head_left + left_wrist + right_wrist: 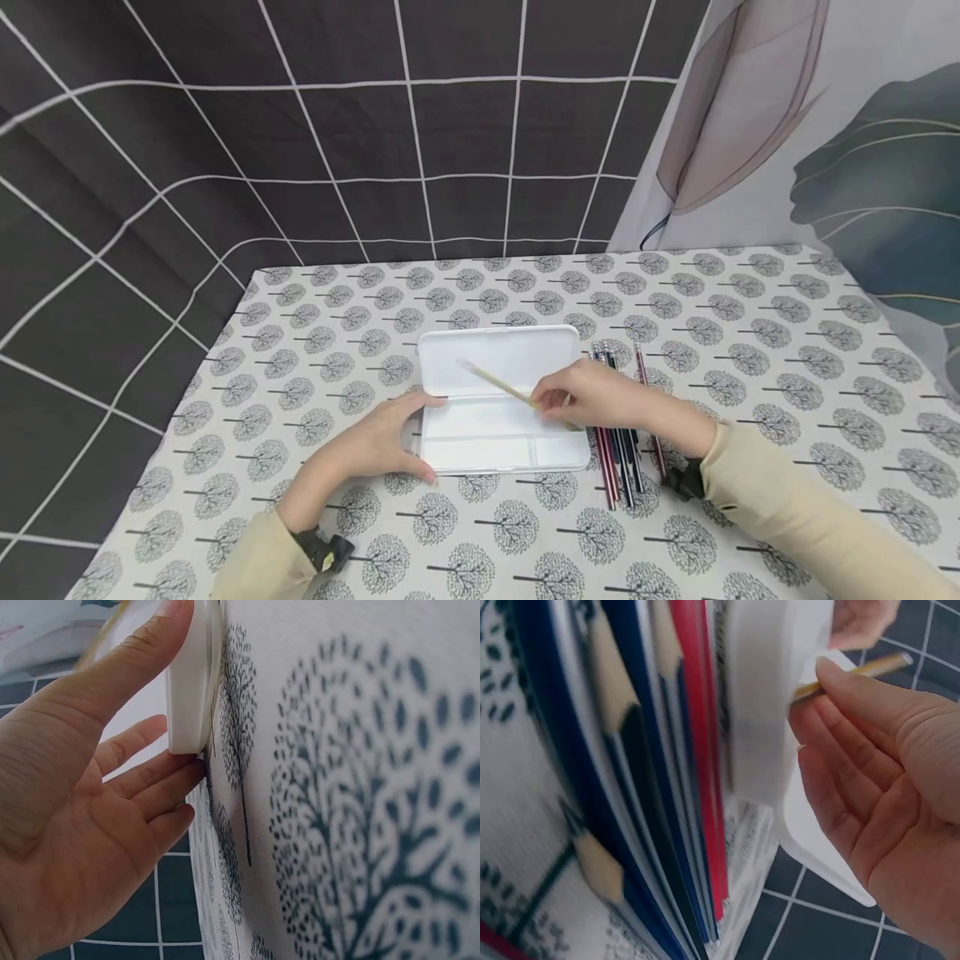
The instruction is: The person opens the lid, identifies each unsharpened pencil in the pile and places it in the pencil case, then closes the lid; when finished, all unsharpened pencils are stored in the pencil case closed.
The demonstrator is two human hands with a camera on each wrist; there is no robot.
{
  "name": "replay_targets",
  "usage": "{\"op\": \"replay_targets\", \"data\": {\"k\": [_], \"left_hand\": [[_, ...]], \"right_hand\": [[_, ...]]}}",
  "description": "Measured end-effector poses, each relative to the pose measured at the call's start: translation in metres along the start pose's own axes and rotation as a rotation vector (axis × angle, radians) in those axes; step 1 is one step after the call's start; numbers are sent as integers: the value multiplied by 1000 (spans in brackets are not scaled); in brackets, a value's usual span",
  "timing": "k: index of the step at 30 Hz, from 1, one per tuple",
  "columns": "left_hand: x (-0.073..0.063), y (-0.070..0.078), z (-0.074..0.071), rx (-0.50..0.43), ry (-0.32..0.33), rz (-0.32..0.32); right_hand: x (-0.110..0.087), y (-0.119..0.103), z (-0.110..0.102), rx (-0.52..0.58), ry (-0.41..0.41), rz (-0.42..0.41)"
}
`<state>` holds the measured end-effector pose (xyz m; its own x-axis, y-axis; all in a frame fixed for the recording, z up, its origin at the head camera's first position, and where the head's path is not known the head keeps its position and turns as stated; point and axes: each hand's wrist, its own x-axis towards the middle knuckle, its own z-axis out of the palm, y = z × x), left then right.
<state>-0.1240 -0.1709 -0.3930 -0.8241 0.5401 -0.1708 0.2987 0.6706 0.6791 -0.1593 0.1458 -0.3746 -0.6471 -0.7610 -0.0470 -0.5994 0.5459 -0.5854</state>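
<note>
A white pencil case (480, 454) lies open on the patterned cloth, its lid (495, 340) folded back away from me. My left hand (382, 437) holds the case by its left end, thumb at the near corner and forefinger near the hinge. In the left wrist view, the thumb lies along the case's side (187, 697), with the other fingers loosely extended at its end. My right hand (581, 396) pinches a slim yellow pencil (495, 383) between thumb and fingers, tilted over the case. The fingers cover part of the pencil.
Right of the case lies a bunch of dark blue and red pencils (618, 458), several with sharpened wooden points. A single red pencil (651, 408) lies apart, partly under the right forearm. The tree-print tablecloth (420, 292) meets a dark checked curtain (360, 133) at the back.
</note>
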Motion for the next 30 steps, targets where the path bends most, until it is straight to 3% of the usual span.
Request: {"op": "replay_targets", "data": {"k": [6,15,19,22,27,30], "left_hand": [[1,1,0,11,-3,-18],[0,0,-1,9,-10,-20],[1,1,0,9,-12,-15],[2,1,0,2,-12,-18],[1,0,0,2,-9,-24],[1,0,1,3,-7,-21]], "right_hand": [[1,-2,9,-61,-48,-45],[-6,0,13,-34,-55,-15],[-13,5,9,5,-28,-40],[-20,10,2,51,42,-40],[-37,19,-11,151,172,96],[-47,24,-12,168,200,198]]}}
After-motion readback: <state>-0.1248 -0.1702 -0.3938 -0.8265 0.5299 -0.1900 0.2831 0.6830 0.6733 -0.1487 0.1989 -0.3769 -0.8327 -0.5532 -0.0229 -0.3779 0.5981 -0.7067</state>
